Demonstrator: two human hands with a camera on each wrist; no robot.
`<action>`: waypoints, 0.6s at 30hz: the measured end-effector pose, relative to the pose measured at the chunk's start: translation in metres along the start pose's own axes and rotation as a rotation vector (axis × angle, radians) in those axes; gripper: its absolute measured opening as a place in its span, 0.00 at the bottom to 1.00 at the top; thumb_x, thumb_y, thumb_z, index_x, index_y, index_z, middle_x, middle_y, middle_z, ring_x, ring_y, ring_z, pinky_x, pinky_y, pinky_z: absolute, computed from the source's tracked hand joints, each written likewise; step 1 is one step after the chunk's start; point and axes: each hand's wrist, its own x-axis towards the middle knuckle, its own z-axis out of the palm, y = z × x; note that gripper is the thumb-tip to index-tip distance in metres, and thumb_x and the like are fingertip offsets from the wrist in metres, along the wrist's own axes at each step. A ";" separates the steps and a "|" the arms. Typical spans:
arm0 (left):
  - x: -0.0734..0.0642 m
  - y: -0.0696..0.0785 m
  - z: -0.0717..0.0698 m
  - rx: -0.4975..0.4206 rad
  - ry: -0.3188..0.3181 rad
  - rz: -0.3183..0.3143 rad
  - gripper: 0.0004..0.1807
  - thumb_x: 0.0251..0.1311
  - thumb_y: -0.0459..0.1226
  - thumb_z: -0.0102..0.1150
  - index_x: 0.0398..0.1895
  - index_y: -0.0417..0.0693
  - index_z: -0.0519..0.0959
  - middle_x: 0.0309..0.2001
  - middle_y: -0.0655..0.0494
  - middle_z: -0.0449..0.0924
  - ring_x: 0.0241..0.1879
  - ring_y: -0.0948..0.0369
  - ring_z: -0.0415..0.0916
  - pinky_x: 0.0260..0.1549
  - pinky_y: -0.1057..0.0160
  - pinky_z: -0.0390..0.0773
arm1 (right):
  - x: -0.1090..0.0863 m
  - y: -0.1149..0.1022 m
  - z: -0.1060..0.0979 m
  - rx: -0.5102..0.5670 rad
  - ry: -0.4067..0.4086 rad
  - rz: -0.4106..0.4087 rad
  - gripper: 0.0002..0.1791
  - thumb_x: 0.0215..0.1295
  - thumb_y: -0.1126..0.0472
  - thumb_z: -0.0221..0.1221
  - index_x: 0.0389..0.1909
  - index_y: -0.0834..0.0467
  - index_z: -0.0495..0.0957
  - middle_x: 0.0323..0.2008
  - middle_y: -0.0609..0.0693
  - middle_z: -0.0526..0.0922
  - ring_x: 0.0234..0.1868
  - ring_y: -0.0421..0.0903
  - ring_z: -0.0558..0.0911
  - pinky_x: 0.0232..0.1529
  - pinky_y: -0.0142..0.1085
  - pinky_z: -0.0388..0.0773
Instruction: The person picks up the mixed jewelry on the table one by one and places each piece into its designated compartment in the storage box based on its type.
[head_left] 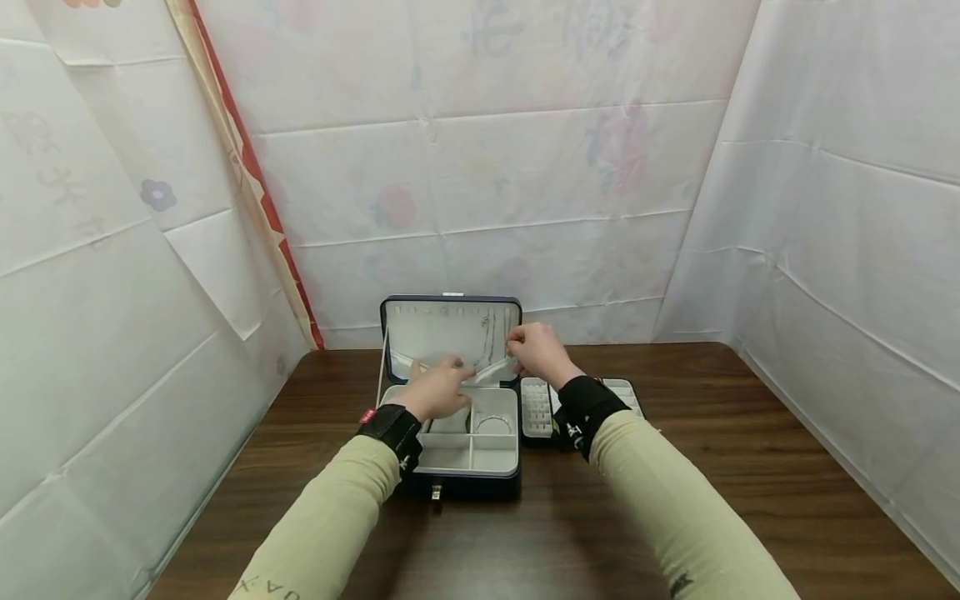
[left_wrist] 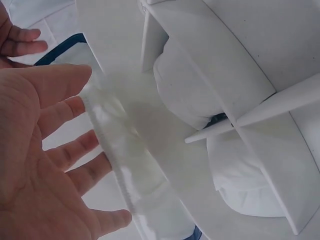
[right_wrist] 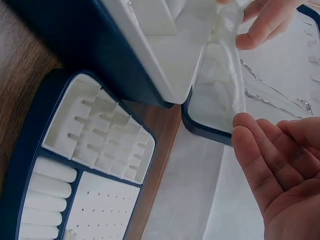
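Observation:
A dark blue jewelry box point(head_left: 483, 487) stands with its lid point(head_left: 442, 321) raised; a gathered white fabric pocket point(right_wrist: 220, 75) runs along the lid's lower part. My left hand point(head_left: 435, 390) reaches over the box, fingers point(left_wrist: 82, 145) spread, tips right at the pocket's hem. At the pocket's other end my right hand point(head_left: 542, 352) pinches the hem between thumb and finger; the fingertips point(right_wrist: 242, 122) meet at its edge. Thin silver chains point(right_wrist: 272, 92) hang inside the lid, close beyond the right fingers. A bracelet point(head_left: 492, 425) lies in a right-hand compartment.
A smaller jewelry tray point(right_wrist: 102, 127) with ring rolls and slots sits right of the box, partly under my right wrist. White dividers point(left_wrist: 255, 175) split the box. A brown wooden table point(head_left: 315, 450) carries both; white cloth sheets point(head_left: 525, 183) surround it.

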 end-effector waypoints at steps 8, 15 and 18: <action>-0.003 -0.004 -0.003 -0.026 0.003 0.000 0.35 0.69 0.45 0.62 0.78 0.53 0.64 0.72 0.44 0.67 0.71 0.46 0.66 0.68 0.27 0.50 | -0.005 0.004 -0.005 -0.003 -0.014 -0.015 0.15 0.79 0.63 0.51 0.53 0.65 0.83 0.43 0.62 0.87 0.27 0.45 0.85 0.35 0.41 0.84; -0.001 -0.007 -0.005 -0.038 0.003 0.008 0.38 0.69 0.45 0.63 0.80 0.53 0.60 0.75 0.45 0.63 0.74 0.46 0.61 0.69 0.27 0.49 | -0.010 0.008 -0.011 0.022 -0.043 -0.011 0.16 0.79 0.63 0.51 0.56 0.66 0.81 0.45 0.65 0.86 0.31 0.49 0.86 0.40 0.47 0.85; 0.001 -0.009 -0.005 -0.024 0.012 0.015 0.38 0.71 0.45 0.61 0.80 0.52 0.58 0.77 0.46 0.60 0.76 0.46 0.58 0.69 0.28 0.49 | -0.011 0.012 -0.016 0.031 -0.050 -0.006 0.15 0.79 0.64 0.51 0.56 0.67 0.81 0.44 0.65 0.86 0.35 0.55 0.87 0.40 0.46 0.85</action>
